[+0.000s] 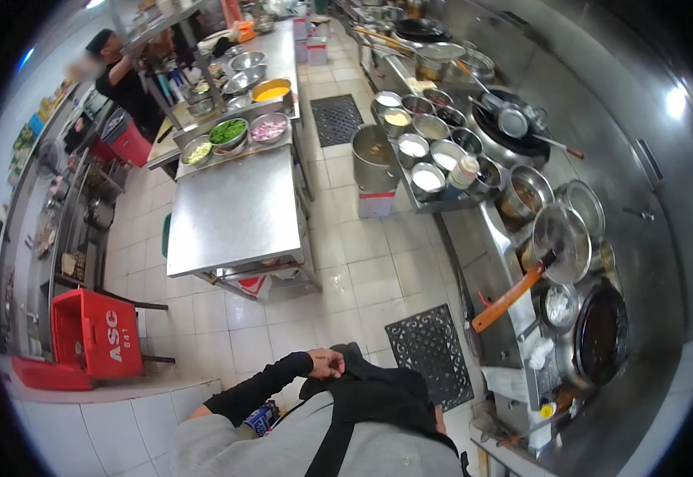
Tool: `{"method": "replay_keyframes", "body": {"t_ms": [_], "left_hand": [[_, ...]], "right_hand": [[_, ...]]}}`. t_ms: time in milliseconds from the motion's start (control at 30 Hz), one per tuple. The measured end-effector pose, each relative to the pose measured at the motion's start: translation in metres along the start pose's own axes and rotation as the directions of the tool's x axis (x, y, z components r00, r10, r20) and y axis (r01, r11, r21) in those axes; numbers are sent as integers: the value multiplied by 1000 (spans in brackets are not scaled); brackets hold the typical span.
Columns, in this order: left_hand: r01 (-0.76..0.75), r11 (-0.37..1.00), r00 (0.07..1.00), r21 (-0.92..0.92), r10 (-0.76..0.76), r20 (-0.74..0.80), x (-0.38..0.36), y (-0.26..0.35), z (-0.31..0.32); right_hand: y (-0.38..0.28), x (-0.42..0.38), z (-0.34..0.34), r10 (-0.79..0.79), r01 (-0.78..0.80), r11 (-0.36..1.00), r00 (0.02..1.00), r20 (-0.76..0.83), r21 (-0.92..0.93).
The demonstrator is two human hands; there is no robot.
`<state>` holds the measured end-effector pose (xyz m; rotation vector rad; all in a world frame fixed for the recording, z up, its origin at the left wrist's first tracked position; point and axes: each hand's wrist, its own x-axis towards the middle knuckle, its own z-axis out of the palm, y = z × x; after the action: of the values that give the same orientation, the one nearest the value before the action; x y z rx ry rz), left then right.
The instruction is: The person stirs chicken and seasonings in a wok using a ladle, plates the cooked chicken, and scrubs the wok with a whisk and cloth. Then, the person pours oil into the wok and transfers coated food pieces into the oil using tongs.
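Observation:
My left hand [327, 363], below a black sleeve, is in front of my body with its fingers curled together. It touches the black apron [378, 389] at its upper left edge; whatever is between the fingers, if anything, is too small to make out. Of my right arm only a bit of skin shows beside the apron, and my right hand is out of sight. A blue can-like item [261, 418] shows by my left side.
Ahead stands a steel table [239, 211], with bowls of chopped food [229, 133] behind it. Along the right run seasoning bowls [428, 178], a wooden-handled strainer [561, 242] and a wok [601, 332]. A red box [96, 334] sits left. A person [124, 79] works at upper left. Floor mats [430, 354] lie ahead.

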<state>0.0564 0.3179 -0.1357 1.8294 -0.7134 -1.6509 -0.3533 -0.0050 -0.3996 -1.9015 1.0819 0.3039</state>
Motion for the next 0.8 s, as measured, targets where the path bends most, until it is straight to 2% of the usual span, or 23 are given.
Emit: {"method": "replay_keyframes", "body": {"t_ms": [100, 167, 200, 233, 267, 300, 333, 400, 433, 467, 500, 567, 667, 733, 800], "left_hand": [[34, 998, 999, -48, -35, -16, 8, 12, 10], [57, 997, 998, -52, -58, -28, 9, 18, 14], [64, 997, 997, -32, -65, -30, 9, 21, 15], [71, 997, 997, -7, -71, -26, 8, 26, 16], [79, 996, 993, -40, -82, -88, 4, 33, 20], [53, 999, 994, 6, -52, -95, 4, 32, 24], [19, 998, 996, 56, -13, -93, 7, 32, 26], [-36, 996, 997, 84, 41, -69, 15, 27, 30], [-4, 995, 999, 99, 7, -37, 16, 33, 31], [28, 993, 1000, 114, -26, -15, 14, 43, 32], [58, 990, 998, 127, -57, -8, 15, 49, 31], [21, 995, 999, 93, -25, 40, 20, 56, 33], [10, 987, 995, 163, -26, 96, 18, 92, 35], [55, 965, 985, 256, -94, 143, 27, 110, 39], [48, 958, 984, 283, -95, 154, 43, 109, 45]], "right_hand": [[6, 3, -9, 50, -53, 998, 995, -81, -44], [-8, -6, -23, 48, -49, 998, 998, -42, -27], [-11, -8, -27, 114, -116, 992, 992, -52, -47], [9, 0, -21, 108, -115, 989, 991, -79, -90], [0, 0, -30, 212, -204, 951, 977, 7, -233], [-40, -21, -48, 221, -209, 955, 974, 37, -208], [-10, -15, -40, 184, -177, 976, 982, 47, -127], [-28, -30, -48, 261, -261, 964, 965, -11, -51], [-42, -40, -56, 218, -219, 970, 976, -30, -107], [-51, -51, -59, 185, -189, 979, 981, -60, -73], [-20, -45, -41, 67, -104, 963, 986, -150, -250], [-31, -64, -40, 297, -291, 955, 945, -136, 62], [-11, -78, -29, 304, -309, 950, 948, -93, -41], [1, -94, -22, 327, -327, 945, 942, -82, 7], [15, -109, -13, 377, -373, 926, 922, -86, 63]]}}
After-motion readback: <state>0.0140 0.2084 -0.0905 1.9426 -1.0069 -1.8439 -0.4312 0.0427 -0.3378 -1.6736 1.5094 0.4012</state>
